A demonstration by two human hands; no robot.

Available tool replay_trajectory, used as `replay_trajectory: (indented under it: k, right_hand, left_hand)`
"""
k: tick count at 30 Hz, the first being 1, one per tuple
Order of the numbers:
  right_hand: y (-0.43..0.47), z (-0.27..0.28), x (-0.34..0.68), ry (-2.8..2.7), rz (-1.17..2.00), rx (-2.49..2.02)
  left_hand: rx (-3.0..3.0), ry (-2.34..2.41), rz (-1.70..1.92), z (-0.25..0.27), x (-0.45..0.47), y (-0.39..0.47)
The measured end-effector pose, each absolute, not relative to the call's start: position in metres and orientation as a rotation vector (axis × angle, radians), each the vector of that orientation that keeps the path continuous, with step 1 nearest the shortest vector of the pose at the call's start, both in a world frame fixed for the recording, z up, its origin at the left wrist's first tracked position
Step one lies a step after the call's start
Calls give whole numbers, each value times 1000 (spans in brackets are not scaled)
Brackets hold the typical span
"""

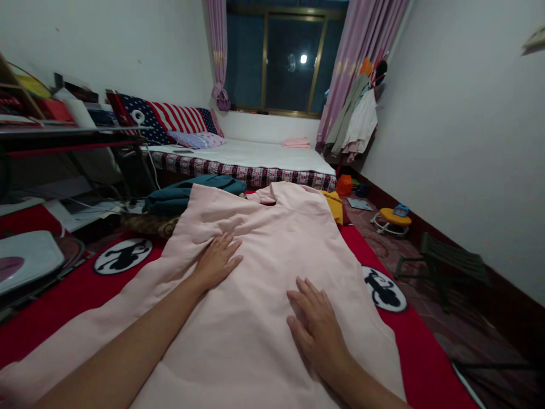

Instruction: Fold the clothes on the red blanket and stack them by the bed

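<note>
A pale pink garment [272, 318] with a collar at its far end lies spread over a red cloth [426, 352] with white oval patches. My left hand [219, 261] rests flat on the garment's left side, near some wrinkles, with its fingers stretched out. Lower and to the right, my right hand [315, 324] is over the fabric with its fingers apart. Neither hand holds anything. The garment's near edge runs out of view at the bottom.
Behind the garment lie folded dark teal clothes [187, 193] and a yellow cloth [334, 205]. Farther back stands a bed [264, 156]. A cluttered desk [72, 139] is on the left. On the right are a yellow-topped stool [392, 217] and a dark green folding stool [451, 258].
</note>
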State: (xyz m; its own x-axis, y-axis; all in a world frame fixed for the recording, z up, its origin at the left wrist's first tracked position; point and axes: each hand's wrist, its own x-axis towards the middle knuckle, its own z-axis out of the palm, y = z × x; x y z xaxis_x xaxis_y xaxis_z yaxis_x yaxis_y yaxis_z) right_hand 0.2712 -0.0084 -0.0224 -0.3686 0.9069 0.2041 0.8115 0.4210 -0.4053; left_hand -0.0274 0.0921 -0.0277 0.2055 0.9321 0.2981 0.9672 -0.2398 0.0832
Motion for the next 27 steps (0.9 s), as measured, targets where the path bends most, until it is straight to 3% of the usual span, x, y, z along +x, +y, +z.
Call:
replay_trajectory:
  k: [18, 27]
  right_hand:
    - [-22, -24, 268, -2483, 339, -1270]
    - [-5, 38, 184, -2692, 314, -1439]
  left_hand:
    - [-2318, -1904, -520, -25, -22, 89]
    - [-2309, -1904, -544, -20, -18, 87]
